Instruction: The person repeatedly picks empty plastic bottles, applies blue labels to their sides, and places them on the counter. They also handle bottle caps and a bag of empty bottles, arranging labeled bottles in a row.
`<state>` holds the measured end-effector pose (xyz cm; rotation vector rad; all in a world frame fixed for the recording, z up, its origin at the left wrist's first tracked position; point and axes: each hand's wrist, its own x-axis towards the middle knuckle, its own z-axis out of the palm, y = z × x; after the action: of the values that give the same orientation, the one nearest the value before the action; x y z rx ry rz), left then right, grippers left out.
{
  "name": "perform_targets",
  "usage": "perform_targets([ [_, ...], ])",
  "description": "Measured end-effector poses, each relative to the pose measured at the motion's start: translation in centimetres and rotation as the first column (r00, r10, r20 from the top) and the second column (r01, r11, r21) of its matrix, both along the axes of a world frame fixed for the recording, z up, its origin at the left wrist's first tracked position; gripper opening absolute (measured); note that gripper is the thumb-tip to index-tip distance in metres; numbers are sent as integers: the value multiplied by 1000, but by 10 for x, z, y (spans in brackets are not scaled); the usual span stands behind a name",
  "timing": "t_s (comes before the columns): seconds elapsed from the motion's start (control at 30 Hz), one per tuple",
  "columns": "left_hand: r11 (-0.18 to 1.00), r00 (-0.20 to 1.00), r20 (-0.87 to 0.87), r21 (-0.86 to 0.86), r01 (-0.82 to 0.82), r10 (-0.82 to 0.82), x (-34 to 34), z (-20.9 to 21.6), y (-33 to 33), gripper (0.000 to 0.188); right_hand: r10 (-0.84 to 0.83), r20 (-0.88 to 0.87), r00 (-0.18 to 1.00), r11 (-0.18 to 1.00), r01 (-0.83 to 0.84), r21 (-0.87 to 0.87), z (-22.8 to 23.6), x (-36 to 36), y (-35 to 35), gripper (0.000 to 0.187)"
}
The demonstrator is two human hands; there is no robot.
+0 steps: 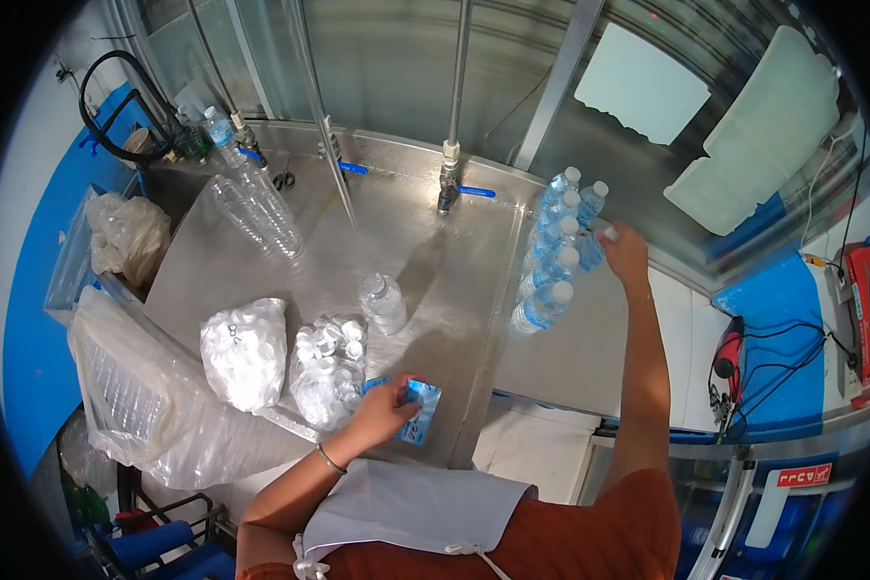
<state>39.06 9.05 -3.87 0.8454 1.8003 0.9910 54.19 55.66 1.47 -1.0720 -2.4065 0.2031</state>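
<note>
My right hand [625, 256] reaches to the far right and is closed around the capped top of a water bottle [592, 253] with a blue label. That bottle stands beside two rows of labelled, capped bottles [555, 237]. Close to my body, my left hand [385, 410] has its fingers curled onto flat blue printed labels [420, 411] lying on the steel counter. Just beyond the left hand stands an unlabelled, uncapped-looking clear bottle [384, 304]. Left of that hand lie a clear bag of white caps [329, 372] and a fuller white bag [245, 354].
Several clear bottles [258, 213] stand or lie at the far left of the steel counter [425, 261]. Metal pipes with blue-handled valves [449, 184] rise along the back. A large plastic-wrapped pack [130, 391] sits at the left edge. Cables and a red-handled tool [730, 353] hang at right.
</note>
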Motion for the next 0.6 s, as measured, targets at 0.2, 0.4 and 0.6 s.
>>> perform_targets([
  [0.2, 988, 964, -218, 63, -143, 153, -2, -2, -19, 33, 35, -52, 998, 998, -38, -51, -29, -36, 57, 38],
  [0.4, 975, 915, -337, 60, -213, 220, -8, -15, -39, 39, -11, -178, 984, 996, 26, 84, 19, -22, -19, 44],
  [0.6, 981, 898, -395, 91, -170, 193, 3, -39, -46, 45, 448, -490, 748, 787, -590, -182, 41, -27, -203, 24],
])
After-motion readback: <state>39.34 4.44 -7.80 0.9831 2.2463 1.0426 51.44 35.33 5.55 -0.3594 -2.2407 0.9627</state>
